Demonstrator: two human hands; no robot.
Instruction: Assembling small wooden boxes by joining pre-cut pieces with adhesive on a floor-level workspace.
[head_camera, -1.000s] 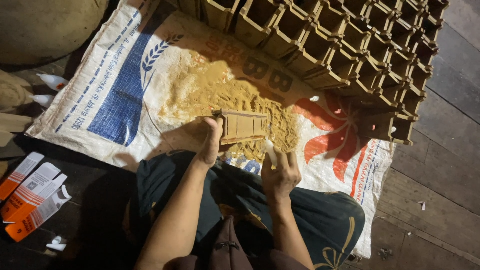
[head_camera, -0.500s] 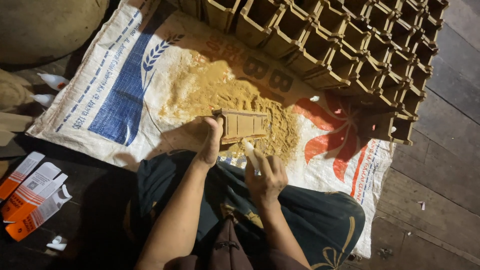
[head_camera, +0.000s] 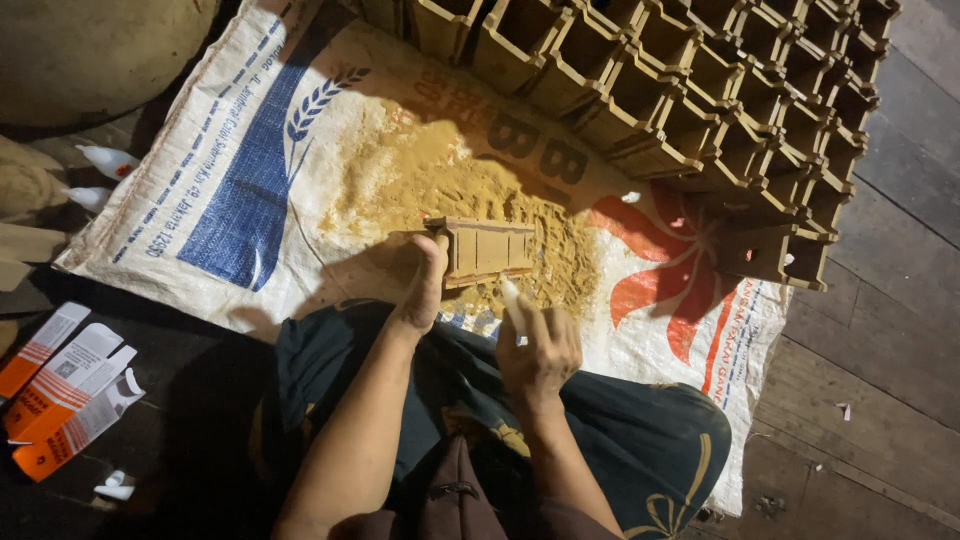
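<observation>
My left hand grips the left end of a small tapered wooden box, held on its side over a heap of yellow-brown sawdust. The heap lies on a white woven sack with blue and red print, spread on the floor. My right hand is just below the box and holds a small white tube, its tip pointing up toward the box's lower edge.
Several rows of the same open wooden boxes are stacked at the top right on the sack. Orange-and-white cartons lie at the left. Dark wooden floorboards run along the right. A big rounded sack sits top left.
My right hand has shifted left and up, bringing the white tube from right of the box's lower edge to just beneath it. The left hand and box have stayed put.
</observation>
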